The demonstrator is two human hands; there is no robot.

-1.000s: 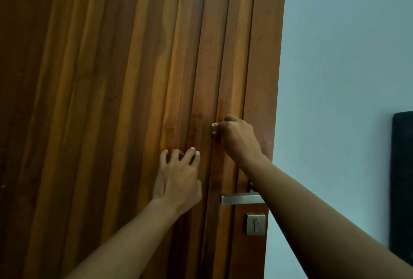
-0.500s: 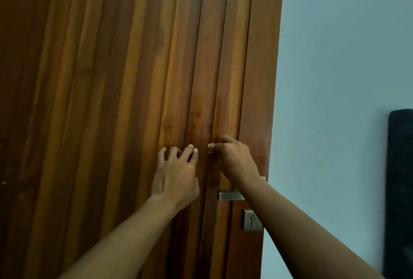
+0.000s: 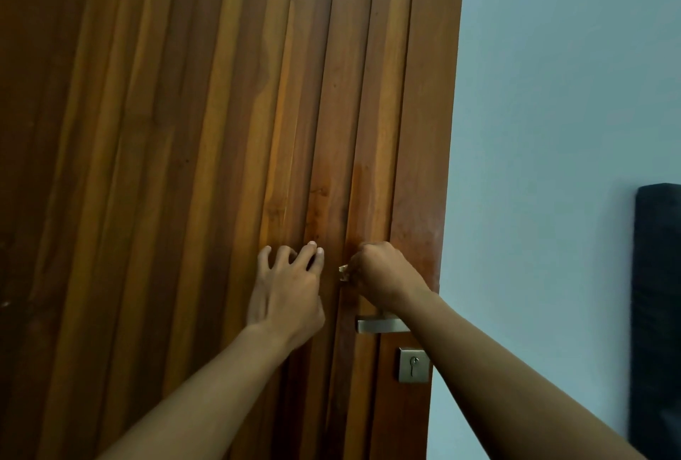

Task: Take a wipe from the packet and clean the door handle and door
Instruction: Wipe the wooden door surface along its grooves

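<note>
Slatted wooden door [image 3: 184,164] fills the left of your view, pale wall [image 3: 552,91] beyond its right edge, dark panel [image 3: 659,312] at the far right. Your left hand [image 3: 285,297] is flat on the slats, fingers [image 3: 309,253] spread and loose, gripping nothing. Your right hand [image 3: 383,273] is clenched into a fist just beside it, near the door's right edge and just above the metal lever handle [image 3: 381,325]. The wipe [image 3: 343,272] is balled inside that fist; only a small pale scrap shows at its left side. Square keyhole plate [image 3: 413,365] sits below the handle.
</note>
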